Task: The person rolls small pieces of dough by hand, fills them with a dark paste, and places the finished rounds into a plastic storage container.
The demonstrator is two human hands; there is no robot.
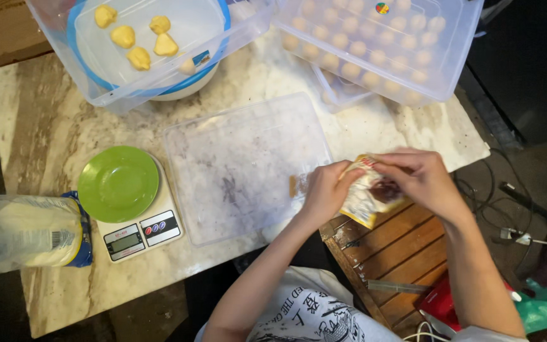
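Marble-patterned and dusted with flour, the surface [45, 120] carries a clear bag of flour [23, 231] at its left edge, then a green plate [118, 183] sitting on a small white kitchen scale [144, 231]. Next to them lies a clear plastic tray [242, 164], smeared with flour. Past the surface's right edge, over a slatted wooden stool [394, 247], both hands grip a small yellow-edged packet [370, 193] with a dark brown filling, possibly a paste, showing through its clear face. The left hand [324, 190] pinches the packet's upper left side, fingers curled. The right hand [419, 177] arches over the top, its fingertips [384, 161] closed on the upper edge.
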